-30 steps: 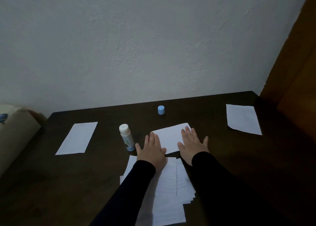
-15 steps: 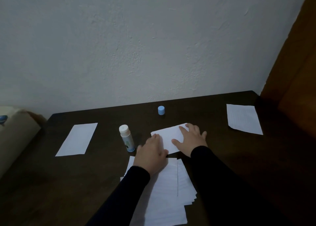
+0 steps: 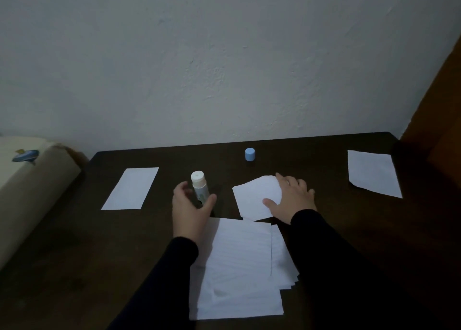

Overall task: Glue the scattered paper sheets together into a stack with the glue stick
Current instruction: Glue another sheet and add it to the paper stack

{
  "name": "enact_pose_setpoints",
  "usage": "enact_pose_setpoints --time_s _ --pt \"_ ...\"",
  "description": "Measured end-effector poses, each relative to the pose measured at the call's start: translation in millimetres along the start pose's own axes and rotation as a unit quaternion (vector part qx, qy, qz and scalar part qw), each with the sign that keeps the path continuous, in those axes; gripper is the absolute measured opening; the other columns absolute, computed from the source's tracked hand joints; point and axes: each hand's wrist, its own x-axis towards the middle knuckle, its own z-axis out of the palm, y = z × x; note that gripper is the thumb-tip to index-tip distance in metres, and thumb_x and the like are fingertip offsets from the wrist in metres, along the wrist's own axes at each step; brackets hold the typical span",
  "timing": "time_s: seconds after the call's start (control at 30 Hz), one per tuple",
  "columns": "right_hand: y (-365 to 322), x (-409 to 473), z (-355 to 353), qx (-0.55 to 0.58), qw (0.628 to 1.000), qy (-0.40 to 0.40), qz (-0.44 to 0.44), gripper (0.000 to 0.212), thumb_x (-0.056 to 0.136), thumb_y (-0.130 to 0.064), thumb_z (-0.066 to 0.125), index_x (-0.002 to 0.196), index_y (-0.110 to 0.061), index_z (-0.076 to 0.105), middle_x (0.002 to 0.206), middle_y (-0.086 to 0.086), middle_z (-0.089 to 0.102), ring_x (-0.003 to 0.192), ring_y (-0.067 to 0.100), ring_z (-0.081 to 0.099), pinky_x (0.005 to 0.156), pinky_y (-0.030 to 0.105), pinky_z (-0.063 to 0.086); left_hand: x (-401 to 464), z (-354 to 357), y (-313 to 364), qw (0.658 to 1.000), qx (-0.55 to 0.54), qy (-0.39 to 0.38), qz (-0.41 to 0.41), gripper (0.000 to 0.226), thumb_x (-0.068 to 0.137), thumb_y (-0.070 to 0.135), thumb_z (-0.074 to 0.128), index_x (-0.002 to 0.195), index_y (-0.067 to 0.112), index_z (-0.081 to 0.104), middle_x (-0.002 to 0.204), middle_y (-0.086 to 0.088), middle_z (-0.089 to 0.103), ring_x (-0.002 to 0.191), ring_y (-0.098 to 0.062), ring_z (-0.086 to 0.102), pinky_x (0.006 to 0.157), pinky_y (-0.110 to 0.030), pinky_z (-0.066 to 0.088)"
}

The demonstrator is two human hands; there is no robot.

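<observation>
Glue stick (image 3: 200, 188) label print unreadable; no legible text.

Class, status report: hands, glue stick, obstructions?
Left hand closing around upright glue stick. Right hand grips loose sheet. Nothing blocking stack.

Dim, flat, bluish cast throughout; no glare. Light source not discernible, perhaps above and behind the head. Soft shadow just right of the glue stick (image 3: 200, 189), beside the left hand (image 3: 190, 208). Dark table (image 3: 74, 254) loses detail nearer than the hands. Slight softness on the right hand (image 3: 290, 199). Wide-angle bowing along the table's far edge beyond both hands.
</observation>
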Motion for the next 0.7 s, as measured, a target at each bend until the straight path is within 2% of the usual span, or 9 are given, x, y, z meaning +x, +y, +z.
enact_pose_setpoints --time_s 0.1,0.17,0.23,0.33,0.5,0.6,0.7 --pt "-2.8 -4.4 -3.2 0.059 0.998 0.023 -0.004 0.073 0.09 -0.046 0.059 0.15 -0.031 0.021 0.145 0.001 0.038 0.132 0.022 0.035 0.105 0.039 0.036 4.4 0.3 0.0 0.999 0.022 -0.043 0.019 0.025 0.087 0.027 0.069 0.108 0.021 0.059 0.1 0.006 0.063 0.096 -0.011 0.06 0.073 -0.02 0.044" --pt "-3.9 -7.6 -7.5 0.13 0.99 0.045 0.007 0.063 0.093 -0.029 0.059 0.149 -0.031 0.028 0.145 0.0 0.04 0.132 0.02 0.039 0.105 0.036 0.038 3.3 -6.4 1.3 0.998 0.007 -0.045 0.031 0.015 0.088 0.026 0.067 0.101 0.023 0.06 0.093 0.011 0.062 0.093 -0.009 0.059 0.069 -0.017 0.041" --pt "-4.9 -11.5 -12.7 0.194 0.978 0.079 0.009 0.056 0.096 -0.018 0.055 0.146 -0.03 0.034 0.145 -0.001 0.04 0.132 0.019 0.041 0.106 0.033 0.037 0.5 -16.6 3.6 0.998 -0.004 -0.045 0.039 0.015 0.089 0.026 0.066 0.102 0.027 0.058 0.095 0.013 0.06 0.092 -0.007 0.057 0.075 -0.021 0.041" --pt "-9.8 -19.3 -23.2 0.26 0.958 0.121 -0.009 0.052 0.096 -0.014 0.054 0.144 -0.028 0.039 0.141 -0.001 0.043 0.13 0.018 0.042 0.106 0.031 0.036 -7.4 -33.9 5.6 0.997 -0.005 -0.071 0.042 0.021 0.09 0.026 0.065 0.105 0.032 0.052 0.094 0.019 0.055 0.088 0.001 0.052 0.081 -0.024 0.04" --pt "-31.3 -45.7 -43.7 0.342 0.914 0.2 -0.084 0.047 0.095 -0.014 0.058 0.139 -0.025 0.047 0.125 -0.002 0.049 0.112 0.006 0.043 0.093 0.02 0.036 -18.1 -66.1 4.5 0.991 0.027 -0.117 0.065 0.027 0.089 0.027 0.066 0.109 0.034 0.049 0.094 0.026 0.052 0.086 0.008 0.049 0.069 -0.011 0.035" --pt "-42.8 -64.6 -44.8 0.403 0.899 0.142 -0.094 0.049 0.092 -0.015 0.061 0.138 -0.024 0.048 0.122 -0.005 0.048 0.11 0.005 0.042 0.094 0.024 0.038 -26.6 -79.5 2.5 0.99 0.014 -0.121 0.066 0.028 0.089 0.028 0.066 0.11 0.035 0.049 0.097 0.024 0.052 0.089 0.005 0.05 0.07 -0.013 0.036" --pt "-50.6 -82.6 -39.4 0.437 0.897 0.018 -0.065 0.053 0.091 -0.014 0.063 0.14 -0.023 0.046 0.135 -0.003 0.048 0.116 0.011 0.045 0.099 0.03 0.042 -33.0 -88.9 1.4 0.992 -0.018 -0.107 0.062 0.027 0.089 0.028 0.065 0.109 0.035 0.048 0.098 0.022 0.052 0.093 -0.001 0.05 0.074 -0.016 0.039"
